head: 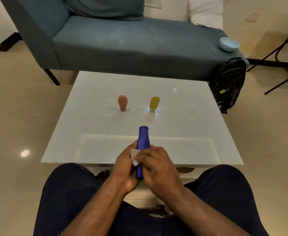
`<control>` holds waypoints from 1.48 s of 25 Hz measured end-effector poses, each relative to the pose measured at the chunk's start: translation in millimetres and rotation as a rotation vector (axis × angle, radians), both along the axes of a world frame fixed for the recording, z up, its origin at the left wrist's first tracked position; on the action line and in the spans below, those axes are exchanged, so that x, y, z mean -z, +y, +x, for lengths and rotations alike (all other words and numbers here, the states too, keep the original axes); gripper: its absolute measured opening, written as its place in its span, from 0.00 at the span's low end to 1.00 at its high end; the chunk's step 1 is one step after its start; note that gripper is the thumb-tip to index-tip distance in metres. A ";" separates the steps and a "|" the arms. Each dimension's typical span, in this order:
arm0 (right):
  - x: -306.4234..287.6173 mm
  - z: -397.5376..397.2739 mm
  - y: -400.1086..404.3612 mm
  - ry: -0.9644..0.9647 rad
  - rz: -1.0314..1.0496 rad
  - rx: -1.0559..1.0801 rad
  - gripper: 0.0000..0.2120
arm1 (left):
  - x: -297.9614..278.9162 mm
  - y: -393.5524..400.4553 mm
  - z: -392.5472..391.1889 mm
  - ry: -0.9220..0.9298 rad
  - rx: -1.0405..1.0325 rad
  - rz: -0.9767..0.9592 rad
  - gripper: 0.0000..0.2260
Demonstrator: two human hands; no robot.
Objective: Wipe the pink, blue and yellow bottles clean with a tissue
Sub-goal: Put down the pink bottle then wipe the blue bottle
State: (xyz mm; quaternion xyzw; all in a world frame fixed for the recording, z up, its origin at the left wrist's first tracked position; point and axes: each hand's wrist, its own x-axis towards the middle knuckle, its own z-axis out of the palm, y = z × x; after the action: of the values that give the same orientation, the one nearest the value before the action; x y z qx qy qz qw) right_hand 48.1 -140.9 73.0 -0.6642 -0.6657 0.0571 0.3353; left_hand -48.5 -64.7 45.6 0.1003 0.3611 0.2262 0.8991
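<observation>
Blue bottle (143, 142) gripped low by left hand (124, 166), tissue (135, 156) pinched by right hand (156, 165); probably soft, squeezable, best held mid-body.

Bare table (182, 116) all round — only pink bottle (122, 103) and yellow bottle (154, 103) mid-surface.
</observation>
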 end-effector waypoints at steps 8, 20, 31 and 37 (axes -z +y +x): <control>-21.3 26.9 24.9 0.218 -0.155 0.231 0.09 | -4.2 -5.6 4.7 0.121 0.083 0.432 0.23; -18.8 28.9 30.2 0.329 -0.092 0.291 0.05 | 4.3 -7.2 8.4 0.402 0.090 0.752 0.28; -9.7 21.3 30.1 0.156 -0.080 0.232 0.07 | 5.4 -8.6 10.2 0.475 0.120 0.842 0.27; -11.5 39.2 35.3 0.412 -0.169 0.448 0.07 | -0.3 -8.9 8.2 0.422 0.167 0.877 0.31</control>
State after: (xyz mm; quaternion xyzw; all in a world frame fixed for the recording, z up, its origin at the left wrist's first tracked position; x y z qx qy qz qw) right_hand 87.4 -105.6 84.5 -0.7942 -0.4138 0.1705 0.4110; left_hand -40.3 -73.6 45.9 0.5417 0.3968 0.2586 0.6944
